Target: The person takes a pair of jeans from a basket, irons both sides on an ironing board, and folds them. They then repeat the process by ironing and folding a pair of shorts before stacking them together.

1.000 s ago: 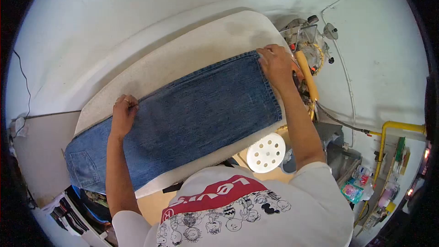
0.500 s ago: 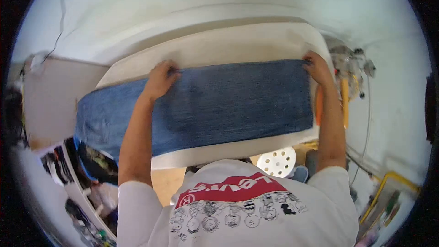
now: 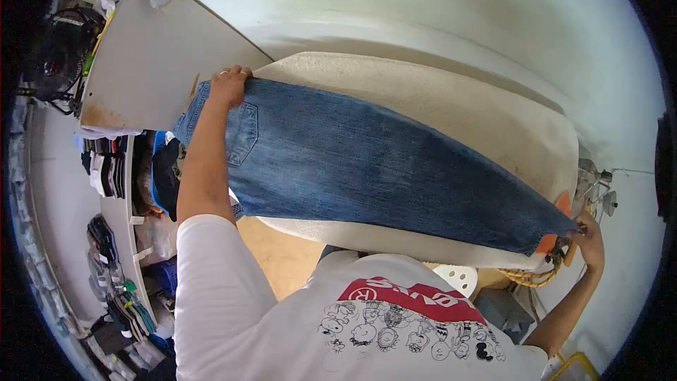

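Note:
A pair of blue jeans (image 3: 367,155) lies lengthwise over a cream padded board (image 3: 423,92), its back pocket and waist end to the left. At the upper edge by the pocket, my left hand (image 3: 231,87) has its fingers closed over the denim; a ring shows on one finger. Far to the right, my right hand (image 3: 589,241) pinches a corner of the leg's hem, which reaches past the board's right end. Part of the waist end is hidden behind my left forearm.
To the left stand a pale panel (image 3: 155,49) and shelves with folded clothes (image 3: 106,169). A black fan (image 3: 63,60) is at the far left. Beyond the board's right end are an orange object (image 3: 546,243) and coiled yellow cord (image 3: 529,276). A white perforated stool seat (image 3: 457,279) shows below.
The view has turned left. The jeans have shifted right along the board, bringing the back pocket into view. My left hand is now near the waist end, and my right hand holds the hem corner.

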Motion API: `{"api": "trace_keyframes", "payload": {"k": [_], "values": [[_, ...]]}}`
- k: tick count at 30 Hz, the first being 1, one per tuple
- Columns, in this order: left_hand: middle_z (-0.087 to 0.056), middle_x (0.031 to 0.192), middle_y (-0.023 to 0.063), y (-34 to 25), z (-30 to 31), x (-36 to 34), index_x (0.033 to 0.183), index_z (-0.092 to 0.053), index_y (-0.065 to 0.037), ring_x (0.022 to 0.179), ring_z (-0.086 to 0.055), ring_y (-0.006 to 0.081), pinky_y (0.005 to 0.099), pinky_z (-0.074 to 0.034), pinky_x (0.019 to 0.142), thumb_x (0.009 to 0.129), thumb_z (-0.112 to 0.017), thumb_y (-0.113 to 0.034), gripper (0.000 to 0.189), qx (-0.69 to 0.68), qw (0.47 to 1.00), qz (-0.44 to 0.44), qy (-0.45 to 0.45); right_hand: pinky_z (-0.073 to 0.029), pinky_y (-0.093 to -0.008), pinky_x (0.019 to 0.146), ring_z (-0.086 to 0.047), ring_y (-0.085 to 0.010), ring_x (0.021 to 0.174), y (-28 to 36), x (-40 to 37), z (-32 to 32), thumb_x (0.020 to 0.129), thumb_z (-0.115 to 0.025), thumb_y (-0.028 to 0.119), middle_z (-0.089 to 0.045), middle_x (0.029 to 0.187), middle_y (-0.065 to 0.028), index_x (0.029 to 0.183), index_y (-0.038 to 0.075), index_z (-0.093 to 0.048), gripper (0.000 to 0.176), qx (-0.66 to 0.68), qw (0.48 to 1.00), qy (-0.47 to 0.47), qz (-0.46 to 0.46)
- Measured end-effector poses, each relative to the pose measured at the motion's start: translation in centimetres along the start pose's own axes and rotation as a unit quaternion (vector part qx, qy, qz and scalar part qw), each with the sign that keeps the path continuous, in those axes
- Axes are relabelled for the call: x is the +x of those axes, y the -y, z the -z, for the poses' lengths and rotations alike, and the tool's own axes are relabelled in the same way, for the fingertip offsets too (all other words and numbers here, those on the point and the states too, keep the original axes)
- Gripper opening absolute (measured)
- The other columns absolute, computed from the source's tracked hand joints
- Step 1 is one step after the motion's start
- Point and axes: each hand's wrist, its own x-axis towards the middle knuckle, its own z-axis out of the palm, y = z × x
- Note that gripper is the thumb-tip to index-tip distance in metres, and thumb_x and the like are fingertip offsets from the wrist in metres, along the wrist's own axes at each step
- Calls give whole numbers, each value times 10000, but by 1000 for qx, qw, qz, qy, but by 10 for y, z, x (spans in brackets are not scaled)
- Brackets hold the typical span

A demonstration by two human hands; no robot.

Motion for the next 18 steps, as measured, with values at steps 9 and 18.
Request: {"api": "trace_keyframes", "payload": {"k": [9, 18], "values": [[-630, 1130, 42, 36, 24, -5, 1032, -628, -175, 1193, -545, 290, 543, -357, 1081, 774, -674, -62, 285, 49, 998, -44, -11, -377, -265, 801, -442, -160, 865, 24, -43, 43, 648, -709, 61, -432, 926, -21, 860, 78, -495, 301, -63, 990, -120, 46], [-604, 924, 100, 136, 126, -116, 888, -615, -92, 945, -569, 349, 494, -418, 854, 597, -734, -43, 318, -111, 911, -53, -394, -390, -256, 732, -453, -89, 789, 51, -53, 54, 835, -600, 82, -536, 930, 41, 1016, 126, -554, 192, 39, 952, -299, 55]]}}
